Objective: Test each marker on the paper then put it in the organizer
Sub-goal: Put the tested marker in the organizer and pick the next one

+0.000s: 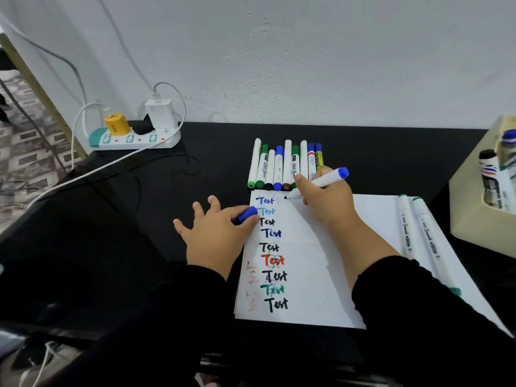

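Observation:
A white paper [312, 263] lies on the black table, with a column of "Test" words in several colours down its left side. My right hand [326, 196] grips an uncapped white marker with a blue end [325, 181], its tip touching the paper's top beside the first word. My left hand [217, 233] rests at the paper's left edge and pinches the blue cap [246, 214]. A row of several capped markers [284, 166] lies behind the paper. The cream organizer [474, 216] at the right edge holds a few markers.
Two white markers with green ends [418, 233] lie on the paper's right part. A power strip [134, 139] with chargers and cables sits at the back left. The table's left edge drops to a patterned floor.

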`<state>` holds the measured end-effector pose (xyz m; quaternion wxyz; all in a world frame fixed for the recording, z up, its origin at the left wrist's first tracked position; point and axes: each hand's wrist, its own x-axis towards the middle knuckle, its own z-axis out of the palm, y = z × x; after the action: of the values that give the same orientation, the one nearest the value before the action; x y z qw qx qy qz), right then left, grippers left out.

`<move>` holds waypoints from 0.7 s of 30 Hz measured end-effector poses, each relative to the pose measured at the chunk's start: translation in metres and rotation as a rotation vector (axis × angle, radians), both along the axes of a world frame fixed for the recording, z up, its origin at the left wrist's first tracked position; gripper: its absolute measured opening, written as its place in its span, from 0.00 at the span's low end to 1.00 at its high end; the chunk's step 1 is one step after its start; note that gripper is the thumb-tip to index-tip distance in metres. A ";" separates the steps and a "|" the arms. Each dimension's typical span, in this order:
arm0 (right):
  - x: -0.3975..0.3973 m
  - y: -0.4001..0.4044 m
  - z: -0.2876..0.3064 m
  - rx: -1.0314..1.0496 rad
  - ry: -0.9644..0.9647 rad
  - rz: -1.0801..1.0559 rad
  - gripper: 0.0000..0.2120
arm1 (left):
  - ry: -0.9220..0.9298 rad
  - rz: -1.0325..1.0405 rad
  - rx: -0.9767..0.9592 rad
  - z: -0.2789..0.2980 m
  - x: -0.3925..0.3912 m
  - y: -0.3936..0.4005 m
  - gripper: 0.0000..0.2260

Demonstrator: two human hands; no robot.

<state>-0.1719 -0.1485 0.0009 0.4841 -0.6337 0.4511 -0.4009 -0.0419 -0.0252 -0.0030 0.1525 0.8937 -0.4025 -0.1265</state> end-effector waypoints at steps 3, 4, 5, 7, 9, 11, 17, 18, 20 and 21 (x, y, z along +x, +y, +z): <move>0.000 0.002 0.001 -0.007 0.010 -0.001 0.14 | -0.006 -0.001 0.013 0.000 0.000 -0.001 0.19; 0.000 0.001 0.000 -0.010 -0.003 -0.014 0.14 | -0.006 -0.002 0.012 0.001 0.000 -0.001 0.19; 0.000 0.001 0.001 -0.004 -0.016 -0.033 0.14 | -0.007 -0.003 0.012 0.001 0.000 -0.001 0.18; -0.001 0.000 0.002 0.014 -0.034 -0.065 0.14 | -0.009 -0.003 0.013 0.000 0.000 -0.001 0.18; 0.000 0.002 0.002 0.011 -0.022 -0.053 0.14 | -0.005 -0.002 0.016 0.000 0.000 -0.001 0.18; 0.000 0.003 0.003 0.002 0.003 -0.030 0.12 | -0.003 -0.001 0.016 0.000 0.000 -0.001 0.18; -0.002 0.003 0.004 0.008 -0.006 -0.061 0.11 | -0.013 -0.005 0.028 0.000 0.000 -0.001 0.19; -0.002 0.003 0.004 0.002 -0.014 -0.066 0.11 | -0.014 -0.004 0.031 0.000 0.001 -0.001 0.19; -0.002 0.004 0.003 0.000 -0.023 -0.061 0.09 | -0.016 0.000 0.039 -0.001 0.001 -0.002 0.20; -0.002 0.004 0.003 0.002 -0.031 -0.060 0.10 | -0.017 0.001 0.043 -0.001 0.001 -0.002 0.20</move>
<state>-0.1737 -0.1445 0.0039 0.4794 -0.6130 0.4629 -0.4244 -0.0410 -0.0273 -0.0038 0.1300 0.8980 -0.4006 -0.1274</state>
